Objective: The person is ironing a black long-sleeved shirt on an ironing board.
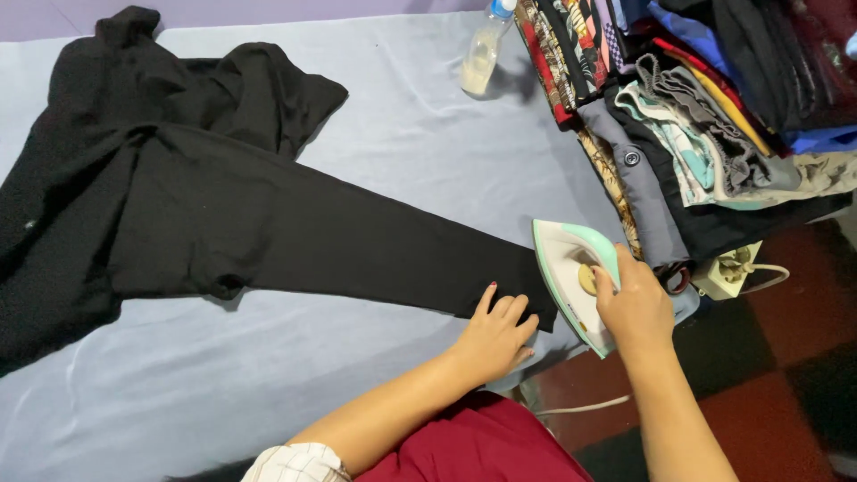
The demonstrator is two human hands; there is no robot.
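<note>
**Pressing a black garment: iron at the hem end**

The fingers (507, 308) of the left hand (495, 337) lie flat and spread, gripping nothing, their tips pinning the narrow end of a long black knit garment (268, 223) to the surface. Just beside them, the right hand (636, 308) is closed over the handle of a pale green and white electric iron (576, 278), the fingers wrapped round it; the iron is tipped up on its edge at that same narrow end, its soleplate facing the cloth rather than lying on it.

The long panel running from the hands toward the upper left lies smooth and flat, and appears already pressed or at least laid out. The far upper part of the garment is bunched and creased, so that portion seems still to be done.

The work rests on a light blue padded ironing surface (402, 134). At its far edge stands a clear plastic bottle (486, 49). To the right is a stack of folded mixed-colour clothes (714, 116); below it a white socket block (732, 268) sits over a red and black tiled floor (786, 357).
</note>
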